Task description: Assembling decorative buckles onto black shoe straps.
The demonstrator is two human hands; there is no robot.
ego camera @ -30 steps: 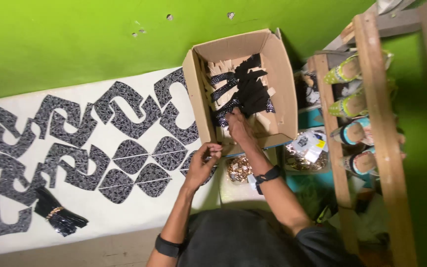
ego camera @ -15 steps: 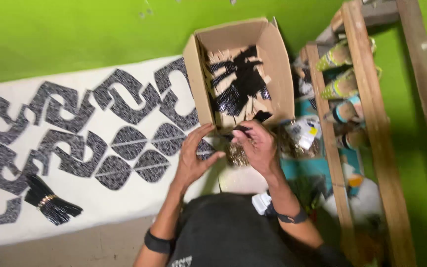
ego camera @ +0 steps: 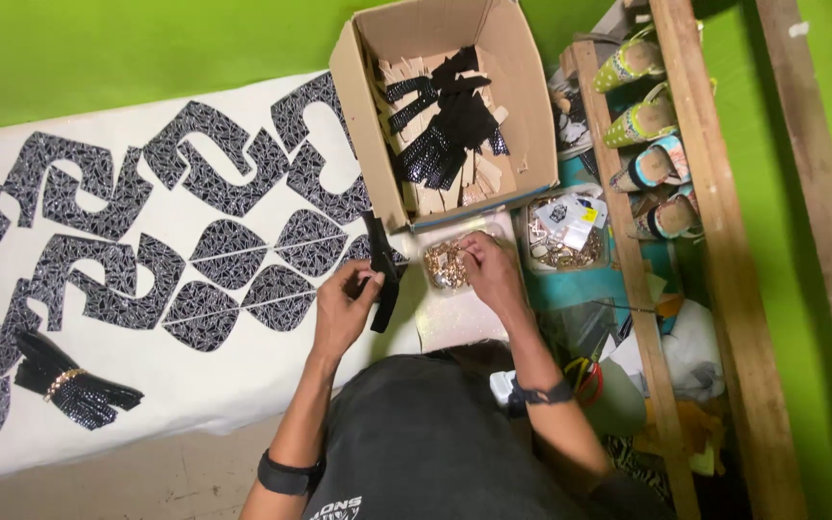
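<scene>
My left hand (ego camera: 344,306) grips a narrow black strap (ego camera: 380,270) that stands upright over the white sheet (ego camera: 195,380). My right hand (ego camera: 489,270) reaches into a pile of small gold metal pieces (ego camera: 446,265) in a clear bag; its fingers are pinched there, and whether they hold a piece is hidden. Just beyond both hands an open cardboard box (ego camera: 356,87) holds several black straps (ego camera: 445,125) and tan cutouts.
Several black patterned shoe-part cutouts (ego camera: 214,169) lie in rows on the white sheet. A bundle of black straps with a gold band (ego camera: 69,385) lies at the left. A second bag of gold pieces (ego camera: 562,231) and a wooden rack (ego camera: 662,289) with colourful sandals (ego camera: 642,120) stand at the right.
My right hand left the box and came down to the gold pieces. My left hand now holds a black strap upright. The view shifted left.
</scene>
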